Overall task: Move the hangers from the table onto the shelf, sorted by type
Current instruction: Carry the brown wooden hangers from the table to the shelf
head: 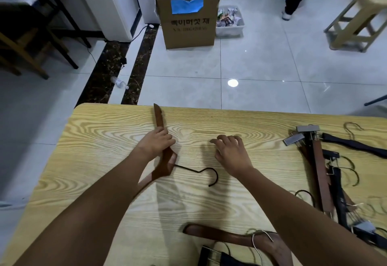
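One hanger in hand; the others unsorted on the surface.

At the near edge lies a near hanger (230, 237) of brown wood, its wire hook overlapping dark ones beside it. To the right is a pile (318, 171) of clip hangers, their hooks crossed. At mid surface (104, 150) the left hand (156, 143) is clamped round one arm of a wooden hanger (165, 161), whose tip reaches the far edge and whose black hook (209, 173) points right. The right hand (230, 150) holds nothing, fingers apart, near that hook. Beyond are the floor (261, 66) and a box (188, 24); the shelf is not in view. Risks, as judged: gripped off-centre, the hanger may swing on lifting, and the crossed hooks may drag neighbours off the surface.
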A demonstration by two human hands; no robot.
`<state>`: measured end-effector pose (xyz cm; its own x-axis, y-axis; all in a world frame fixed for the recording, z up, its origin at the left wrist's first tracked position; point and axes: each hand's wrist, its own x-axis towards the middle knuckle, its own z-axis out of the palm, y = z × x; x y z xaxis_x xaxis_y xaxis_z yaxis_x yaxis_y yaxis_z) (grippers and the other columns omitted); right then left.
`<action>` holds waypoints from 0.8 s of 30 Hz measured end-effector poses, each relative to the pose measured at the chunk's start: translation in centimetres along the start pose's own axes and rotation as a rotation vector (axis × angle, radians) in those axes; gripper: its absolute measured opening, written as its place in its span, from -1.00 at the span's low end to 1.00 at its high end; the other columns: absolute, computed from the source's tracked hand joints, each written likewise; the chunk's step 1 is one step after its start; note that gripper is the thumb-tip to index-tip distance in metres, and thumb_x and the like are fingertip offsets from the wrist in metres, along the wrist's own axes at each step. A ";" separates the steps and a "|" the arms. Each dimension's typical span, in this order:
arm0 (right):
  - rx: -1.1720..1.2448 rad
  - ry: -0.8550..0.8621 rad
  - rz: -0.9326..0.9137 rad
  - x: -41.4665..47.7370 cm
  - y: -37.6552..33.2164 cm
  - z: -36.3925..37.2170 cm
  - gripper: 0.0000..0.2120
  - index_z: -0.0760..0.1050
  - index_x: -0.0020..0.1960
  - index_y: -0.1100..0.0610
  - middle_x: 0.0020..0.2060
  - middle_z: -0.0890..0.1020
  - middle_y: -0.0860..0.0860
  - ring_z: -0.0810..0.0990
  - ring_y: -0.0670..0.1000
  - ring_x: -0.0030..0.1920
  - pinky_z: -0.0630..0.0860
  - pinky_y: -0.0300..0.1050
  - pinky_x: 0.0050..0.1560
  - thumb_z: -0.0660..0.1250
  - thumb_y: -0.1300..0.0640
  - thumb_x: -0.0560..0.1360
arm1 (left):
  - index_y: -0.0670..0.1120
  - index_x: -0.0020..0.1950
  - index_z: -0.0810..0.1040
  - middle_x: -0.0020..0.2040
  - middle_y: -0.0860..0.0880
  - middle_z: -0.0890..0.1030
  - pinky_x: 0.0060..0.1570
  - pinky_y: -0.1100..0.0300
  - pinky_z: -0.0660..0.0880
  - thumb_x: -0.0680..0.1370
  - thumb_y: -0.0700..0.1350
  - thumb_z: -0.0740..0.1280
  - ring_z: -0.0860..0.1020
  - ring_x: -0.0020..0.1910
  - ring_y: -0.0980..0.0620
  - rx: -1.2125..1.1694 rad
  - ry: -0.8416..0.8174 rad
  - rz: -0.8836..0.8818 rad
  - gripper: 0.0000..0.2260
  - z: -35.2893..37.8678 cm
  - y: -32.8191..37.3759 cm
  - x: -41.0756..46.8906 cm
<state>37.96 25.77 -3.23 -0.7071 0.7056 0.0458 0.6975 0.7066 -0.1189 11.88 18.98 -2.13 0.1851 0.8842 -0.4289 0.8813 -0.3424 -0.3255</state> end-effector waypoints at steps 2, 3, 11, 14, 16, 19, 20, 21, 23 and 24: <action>-0.026 0.007 -0.011 -0.2 -0.2 -0.4 -0.67 0.60 0.09 0.05 -0.01 0.64 0.06 0.62 0.14 -0.08 0.49 0.11 0.10 0.46 0.16 0.32 | -0.04 0.29 0.32 0.22 0.01 0.47 0.40 0.12 0.13 0.54 -0.24 0.23 0.36 0.30 -0.03 -0.016 -0.013 -0.009 -0.67 0.1 -0.3 -1.4; -0.032 0.011 -0.017 -0.3 -0.3 -0.6 -0.67 0.60 0.08 0.05 -0.02 0.64 0.06 0.62 0.14 -0.08 0.49 0.11 0.09 0.47 0.16 0.32 | -0.05 0.28 0.32 0.21 0.00 0.48 0.39 0.12 0.13 0.54 -0.23 0.23 0.38 0.27 -0.03 -0.025 -0.024 -0.015 -0.68 0.1 -0.5 -2.3; 0.018 0.013 -0.050 -1.0 -2.9 -3.1 -0.69 0.57 0.13 0.05 0.02 0.63 0.08 0.61 0.17 -0.04 0.43 0.15 0.16 0.43 0.10 0.38 | -0.06 0.30 0.29 0.24 -0.02 0.46 0.24 0.02 0.26 0.60 0.07 0.16 0.43 0.24 -0.07 -0.041 -0.064 -0.122 -0.66 -2.1 -1.2 -8.6; 0.037 0.028 -0.076 -1.0 -4.1 -4.4 -0.68 0.56 0.15 0.05 0.03 0.62 0.07 0.60 0.16 -0.02 0.40 0.13 0.19 0.40 0.08 0.41 | -0.07 0.25 0.31 0.22 -0.03 0.47 0.14 0.01 0.29 0.61 0.11 0.14 0.46 0.19 -0.08 -0.046 -0.038 -0.164 -0.68 -2.8 -1.0 -10.5; 0.049 0.046 -0.084 -1.1 -4.8 -5.4 -0.68 0.55 0.18 0.05 0.05 0.62 0.07 0.59 0.16 0.01 0.39 0.12 0.21 0.37 0.08 0.42 | -0.06 0.20 0.33 0.17 -0.02 0.49 0.10 0.03 0.28 0.60 0.09 0.16 0.47 0.17 -0.07 -0.088 -0.010 -0.222 -0.72 -3.2 -0.7 -11.8; 0.060 0.074 -0.103 -1.4 -5.3 -6.8 -0.68 0.55 0.18 0.05 0.04 0.62 0.07 0.59 0.17 0.02 0.38 0.12 0.22 0.36 0.09 0.43 | -0.05 0.17 0.36 0.13 0.00 0.53 0.08 0.07 0.29 0.59 0.10 0.18 0.50 0.15 -0.04 -0.172 0.051 -0.335 -0.73 -4.2 0.0 -13.3; 0.058 0.066 -0.109 -1.7 -5.3 -7.3 -0.68 0.53 0.21 0.05 0.08 0.60 0.07 0.57 0.17 0.06 0.34 0.11 0.25 0.33 0.09 0.46 | -0.05 0.16 0.37 0.13 0.01 0.54 0.09 0.07 0.29 0.59 0.10 0.18 0.51 0.15 -0.03 -0.198 0.070 -0.374 -0.73 -4.5 0.3 -13.8; 0.051 0.047 -0.116 -2.1 -5.3 -7.7 -0.67 0.50 0.25 0.05 0.13 0.58 0.06 0.54 0.16 0.11 0.28 0.10 0.30 0.28 0.08 0.50 | -0.05 0.16 0.38 0.13 0.01 0.54 0.10 0.07 0.29 0.58 0.12 0.19 0.52 0.14 -0.02 -0.223 0.085 -0.412 -0.72 -4.7 0.8 -14.2; 0.043 0.011 -0.120 -3.0 -5.0 -8.5 -0.65 0.42 0.32 0.03 0.22 0.51 0.04 0.47 0.13 0.21 0.17 0.06 0.36 0.19 0.05 0.55 | -0.03 0.18 0.39 0.13 0.02 0.56 0.11 0.07 0.28 0.57 0.15 0.20 0.52 0.15 -0.01 -0.279 0.122 -0.500 -0.69 -5.2 1.8 -15.0; 0.041 0.002 -0.118 -3.4 -4.9 -8.9 -0.65 0.40 0.34 0.02 0.24 0.50 0.03 0.45 0.12 0.23 0.14 0.04 0.37 0.17 0.05 0.56 | -0.01 0.22 0.39 0.16 0.03 0.56 0.12 0.08 0.28 0.56 0.16 0.20 0.51 0.17 0.00 -0.310 0.140 -0.546 -0.67 -5.4 2.3 -15.3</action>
<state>38.04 20.36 6.03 -0.7835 0.6181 0.0640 0.6044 0.7819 -0.1526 13.44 6.33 8.25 -0.2890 0.9455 -0.1498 0.9457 0.2576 -0.1983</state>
